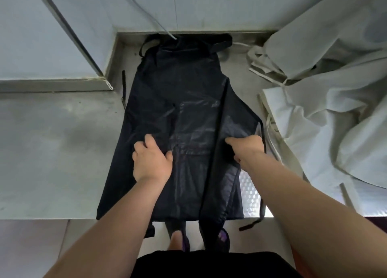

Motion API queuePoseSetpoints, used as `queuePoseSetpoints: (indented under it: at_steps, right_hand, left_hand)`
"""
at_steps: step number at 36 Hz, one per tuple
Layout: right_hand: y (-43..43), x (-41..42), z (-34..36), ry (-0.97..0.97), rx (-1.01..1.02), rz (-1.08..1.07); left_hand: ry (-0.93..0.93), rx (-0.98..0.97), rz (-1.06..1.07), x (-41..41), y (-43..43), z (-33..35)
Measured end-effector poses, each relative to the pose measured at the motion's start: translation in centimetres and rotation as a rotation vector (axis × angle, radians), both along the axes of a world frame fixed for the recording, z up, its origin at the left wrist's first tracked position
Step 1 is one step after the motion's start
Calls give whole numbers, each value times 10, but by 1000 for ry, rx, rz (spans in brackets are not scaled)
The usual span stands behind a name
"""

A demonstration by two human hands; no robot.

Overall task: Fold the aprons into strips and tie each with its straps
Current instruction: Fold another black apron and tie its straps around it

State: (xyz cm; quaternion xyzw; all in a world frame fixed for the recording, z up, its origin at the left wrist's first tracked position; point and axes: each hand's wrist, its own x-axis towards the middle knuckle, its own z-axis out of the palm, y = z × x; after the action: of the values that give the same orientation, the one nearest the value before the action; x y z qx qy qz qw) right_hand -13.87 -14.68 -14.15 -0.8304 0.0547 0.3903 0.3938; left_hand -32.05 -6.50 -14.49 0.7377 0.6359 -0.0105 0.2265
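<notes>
A black apron (180, 102) lies lengthwise on the steel counter (52, 148), bib end at the far wall and hem hanging over the near edge. Its right side is folded inward along a long crease. My left hand (150, 158) rests on the apron's left part with fingers bent against the cloth. My right hand (247, 148) presses on the folded right flap, fingers pointing left. The neck strap (222, 42) loops at the far end. One waist strap (123, 87) lies on the left, and another strap (254, 220) dangles off the near right edge.
A heap of white aprons (326, 102) with loose white straps fills the right of the counter. A wall corner and ledge (56, 83) stand at the far left. My feet in dark sandals (222, 238) are on the tiled floor below.
</notes>
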Motion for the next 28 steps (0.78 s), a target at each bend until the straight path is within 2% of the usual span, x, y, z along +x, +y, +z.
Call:
queuePoseSetpoints:
  at_steps: [6,9,12,15,18,21,24,26,28]
  right_hand:
    - [9,-6,1,-191,-285,140]
    - [17,-6,-1,-136,-228,69]
    - [23,-6,-9,-78,-120,30]
    - [22,-8,-13,-83,-173,80]
    - [23,-7,-14,-92,-110,73]
    - [24,-6,-8,-236,47,76]
    - [29,-20,15,-384,242,306]
    - [36,-31,23,-343,299,595]
    - [44,-41,22,-212,259,896]
  left_hand:
    - [27,11,-43,-5,11,-1]
    - [-50,36,-74,-2,16,-2]
    - [-238,0,10,4,20,1]
    - [-376,4,71,13,25,6]
    - [-437,-87,63,17,30,1]
    - [-360,-204,-9,14,32,-10]
    - [-393,-225,-11,11,31,-16]
    - [-444,-259,1,10,31,-16]
    - [-503,-315,19,8,33,-16]
